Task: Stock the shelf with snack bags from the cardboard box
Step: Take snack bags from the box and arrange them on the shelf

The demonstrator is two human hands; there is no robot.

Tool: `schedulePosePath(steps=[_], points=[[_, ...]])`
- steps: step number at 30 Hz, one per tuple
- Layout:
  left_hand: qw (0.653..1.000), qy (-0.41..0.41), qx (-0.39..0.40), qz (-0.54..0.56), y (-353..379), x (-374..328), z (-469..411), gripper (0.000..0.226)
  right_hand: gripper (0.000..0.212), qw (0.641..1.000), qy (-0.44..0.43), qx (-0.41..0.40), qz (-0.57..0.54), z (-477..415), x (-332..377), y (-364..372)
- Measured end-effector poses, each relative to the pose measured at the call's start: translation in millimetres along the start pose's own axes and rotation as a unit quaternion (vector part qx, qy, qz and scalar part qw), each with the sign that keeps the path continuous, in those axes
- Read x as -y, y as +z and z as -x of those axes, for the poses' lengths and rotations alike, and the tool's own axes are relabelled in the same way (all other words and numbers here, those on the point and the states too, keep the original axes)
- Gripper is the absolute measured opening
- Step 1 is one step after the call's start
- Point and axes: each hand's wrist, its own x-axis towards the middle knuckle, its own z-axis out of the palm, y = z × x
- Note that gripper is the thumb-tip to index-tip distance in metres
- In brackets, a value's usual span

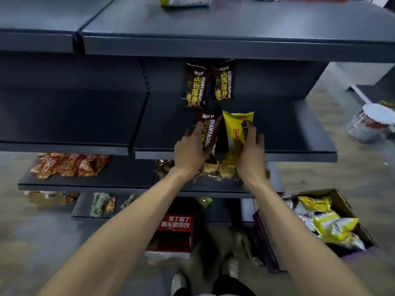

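A view looking down along two bare forearms toward dark metal store shelving.

At the left of the frame, a lower shelf holds a heap of red snack packets [70,165], and below them lie a few green packets [99,204].

In the centre, the middle shelf [288,129] carries two brown snack bags [195,86] standing upright side by side against the back panel. Just in front of them, the left hand [190,150] grips a third brown bag [210,129], fingers curled round its lower half. It is held upright over the shelf's front edge. Right beside it, the right hand [250,150] grips a yellow bag [238,124] the same way, fingers wrapped round its middle. The two held bags are almost touching (whether either rests on the shelf cannot be told).

Below the hands, at the bottom centre, a red carton [175,229] sits on the floor.

At the lower right, the open cardboard box [345,205] stands on the floor, holding yellow and white snack bags [329,225]. Above it, at the right edge, stands a bucket with a white lid [372,122].
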Motion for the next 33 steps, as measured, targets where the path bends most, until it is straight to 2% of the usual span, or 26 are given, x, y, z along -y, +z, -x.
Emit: schedulePosePath(steps=[3, 7, 14, 19, 22, 26, 33], points=[[1.000, -0.002, 0.000, 0.015, 10.3, -12.4, -29.8, 0.063, 0.057, 1.000, 0.024, 0.008, 0.005, -25.8, -11.9, 3.7], [0.999, -0.011, -0.001, 0.037, 21.8, -28.6, -73.4, 0.064, 0.050, 1.000, 0.013, -0.001, -0.016, -66.3, -30.0, 6.6], [1.000, -0.008, -0.022, 0.005, 56.0, -36.1, -131.6, 0.061, 0.053, 0.999, 0.012, 0.018, -0.030, -126.7, -69.1, 17.0], [0.998, -0.005, -0.048, 0.030, 86.1, -31.4, -169.7, 0.069, 0.051, 0.999, -0.027, 0.012, -0.030, -160.4, -94.1, 27.8], [0.998, -0.002, -0.058, 0.015, 101.2, -31.8, -187.6, 0.073, 0.052, 0.998, -0.047, -0.009, -0.035, -175.9, -101.5, 32.6], [0.995, 0.001, -0.100, 0.019, 115.9, -42.2, -200.7, 0.069, 0.055, 0.998, -0.044, -0.025, -0.039, -187.4, -105.1, 34.3], [0.992, -0.043, -0.113, -0.023, 139.5, -43.4, -221.0, 0.073, 0.055, 0.997, -0.051, -0.032, -0.045, -189.9, -113.1, 37.4]])
